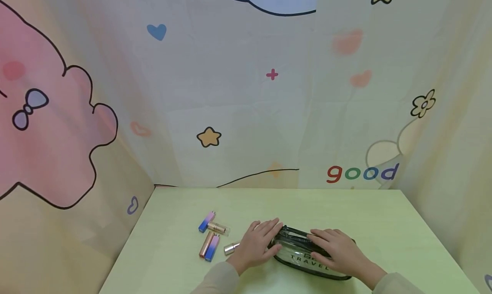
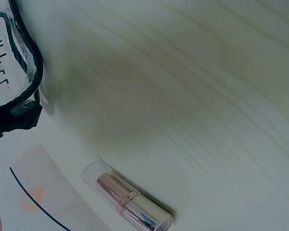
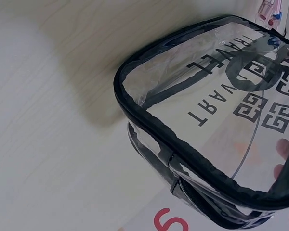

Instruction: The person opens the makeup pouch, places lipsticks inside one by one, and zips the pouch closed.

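Nearest, at six o'clock in the head view, are two pale sleeves (image 1: 396, 283). Taking the clear travel bag (image 1: 299, 253) as the clock's centre, the right hand (image 1: 339, 252) lies over it at three o'clock, fingers extended and relaxed on the black-trimmed top, thumb spread apart on the face lettered "TRAVEL". The left hand (image 1: 258, 247) is at nine o'clock, also open, its nearly straight fingers touching the bag's left end. Neither hand is curled into a fist. The bag sits on the pale counter (image 1: 388, 225).

Farther out at nine o'clock, a silver lipstick tube (image 1: 230, 248) lies partly hidden by the left hand. Beyond it, a copper lipstick tube (image 1: 206, 244) and a pink-and-blue lipstick tube (image 1: 212, 248) lie side by side. Between nine and ten, a clear-capped lipstick (image 1: 218, 228) lies just beside a second pink-and-blue tube (image 1: 206, 221). Farthest, toward one o'clock, the backdrop bears the word "good" (image 1: 362, 173).
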{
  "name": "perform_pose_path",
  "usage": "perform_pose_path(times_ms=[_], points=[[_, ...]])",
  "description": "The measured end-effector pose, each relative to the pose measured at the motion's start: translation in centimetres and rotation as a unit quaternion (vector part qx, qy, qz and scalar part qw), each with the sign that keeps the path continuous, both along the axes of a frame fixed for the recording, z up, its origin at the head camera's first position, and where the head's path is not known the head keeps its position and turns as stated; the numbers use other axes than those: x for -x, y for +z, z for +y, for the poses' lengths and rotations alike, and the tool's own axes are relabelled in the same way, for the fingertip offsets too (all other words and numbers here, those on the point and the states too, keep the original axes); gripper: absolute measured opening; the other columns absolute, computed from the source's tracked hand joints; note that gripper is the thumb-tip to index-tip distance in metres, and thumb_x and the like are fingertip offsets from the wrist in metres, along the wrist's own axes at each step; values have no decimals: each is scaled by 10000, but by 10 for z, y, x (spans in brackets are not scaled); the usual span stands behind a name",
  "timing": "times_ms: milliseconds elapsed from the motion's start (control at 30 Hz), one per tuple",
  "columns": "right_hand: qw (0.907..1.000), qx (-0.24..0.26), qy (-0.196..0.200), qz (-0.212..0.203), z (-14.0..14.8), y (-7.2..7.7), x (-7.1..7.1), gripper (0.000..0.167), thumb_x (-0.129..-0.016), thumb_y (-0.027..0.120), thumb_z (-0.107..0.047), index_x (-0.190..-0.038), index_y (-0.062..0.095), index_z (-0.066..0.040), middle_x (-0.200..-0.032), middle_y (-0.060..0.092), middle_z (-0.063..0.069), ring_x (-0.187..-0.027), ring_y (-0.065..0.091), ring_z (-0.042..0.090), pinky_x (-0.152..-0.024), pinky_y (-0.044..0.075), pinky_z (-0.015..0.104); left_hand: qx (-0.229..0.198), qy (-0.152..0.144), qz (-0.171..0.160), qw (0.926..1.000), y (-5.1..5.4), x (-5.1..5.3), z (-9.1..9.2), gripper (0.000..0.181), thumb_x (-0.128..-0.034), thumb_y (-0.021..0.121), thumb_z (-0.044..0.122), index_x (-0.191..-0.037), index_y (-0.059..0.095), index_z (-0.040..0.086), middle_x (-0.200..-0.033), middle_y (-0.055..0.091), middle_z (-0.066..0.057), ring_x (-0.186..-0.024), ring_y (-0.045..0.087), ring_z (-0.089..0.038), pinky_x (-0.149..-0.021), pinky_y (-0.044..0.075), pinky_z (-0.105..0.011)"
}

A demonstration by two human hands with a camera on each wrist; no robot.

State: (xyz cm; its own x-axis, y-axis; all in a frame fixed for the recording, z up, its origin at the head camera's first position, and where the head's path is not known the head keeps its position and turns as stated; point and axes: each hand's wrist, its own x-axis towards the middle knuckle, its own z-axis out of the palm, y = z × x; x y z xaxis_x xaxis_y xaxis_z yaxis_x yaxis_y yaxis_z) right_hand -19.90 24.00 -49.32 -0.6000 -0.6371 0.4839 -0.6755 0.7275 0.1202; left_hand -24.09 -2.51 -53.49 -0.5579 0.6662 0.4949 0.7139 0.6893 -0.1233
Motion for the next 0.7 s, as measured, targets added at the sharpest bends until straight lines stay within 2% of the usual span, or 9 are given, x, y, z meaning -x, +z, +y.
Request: perform_pose_path(times_ms=[267, 700], points=[[9993, -59, 122, 356, -2, 0, -2, 380, -741, 655, -375, -1063, 642, -174, -1071, 626, 12, -891, 593, 147, -721, 484, 339, 67, 36, 94, 9999, -3, 0, 0, 569, -923, 199, 505, -1388, 284, 189, -1384, 386, 36, -1180, 459, -114, -963, 355, -361], [9972, 149, 345, 654, 1, -7, -2, 468, -646, 728, -353, -1064, 636, -164, -1051, 632, 23, -858, 591, 148, -682, 485, 342, 72, 63, 41, 9999, -4, -1, -3, 551, -915, 278, 486, -1371, 324, 179, -1382, 389, 22, -1188, 448, -118, -966, 349, -380]])
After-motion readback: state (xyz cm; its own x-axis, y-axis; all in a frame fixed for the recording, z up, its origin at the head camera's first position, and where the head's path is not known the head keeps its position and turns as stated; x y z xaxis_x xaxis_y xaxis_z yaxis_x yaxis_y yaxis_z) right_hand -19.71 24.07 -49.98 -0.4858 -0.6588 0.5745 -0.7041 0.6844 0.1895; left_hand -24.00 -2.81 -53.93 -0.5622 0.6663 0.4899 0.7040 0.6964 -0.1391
